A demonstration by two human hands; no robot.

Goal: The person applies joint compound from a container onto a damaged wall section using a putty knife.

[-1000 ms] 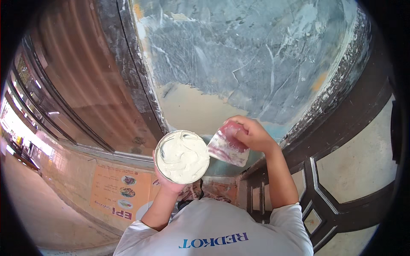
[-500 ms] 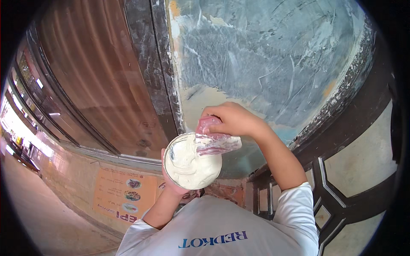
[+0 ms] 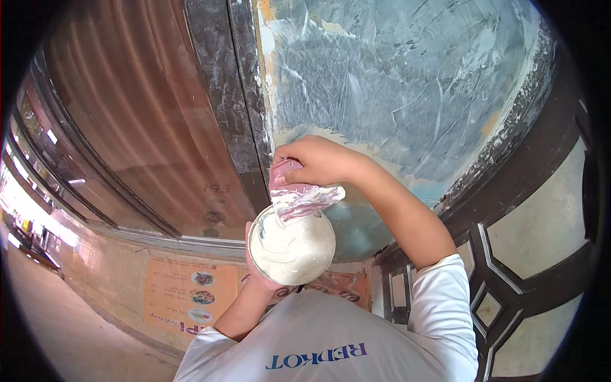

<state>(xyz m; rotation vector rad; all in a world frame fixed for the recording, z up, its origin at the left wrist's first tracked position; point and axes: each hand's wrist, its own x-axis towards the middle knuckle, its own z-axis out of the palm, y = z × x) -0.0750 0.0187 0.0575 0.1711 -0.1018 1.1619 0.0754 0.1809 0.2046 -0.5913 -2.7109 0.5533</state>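
Observation:
My left hand [image 3: 259,277] is wrapped round the side and underside of a round tub [image 3: 249,249]. Smooth cream-white putty [image 3: 294,251] fills it, with a curved scrape mark near the far-left side. Between the fingers and thumb of my right hand [image 3: 318,159] is a pink putty spreader [image 3: 280,173]. Its broad lower edge is coated with white putty and overlaps the tub's far rim in view; whether it touches the rim I cannot tell.
Ahead stands a blue-grey wall panel [image 3: 382,83] with patchy filler, beside a dark wooden post [image 3: 229,95]. A brown-curtained window [image 3: 133,108] is at left. A dark-framed door or grille [image 3: 509,294] stands close at right. An orange poster [image 3: 165,286] lies low at left.
My right hand and the spreader have moved up and to the left, away from the middle of the putty toward the tub's far rim. The tub stays almost in place.

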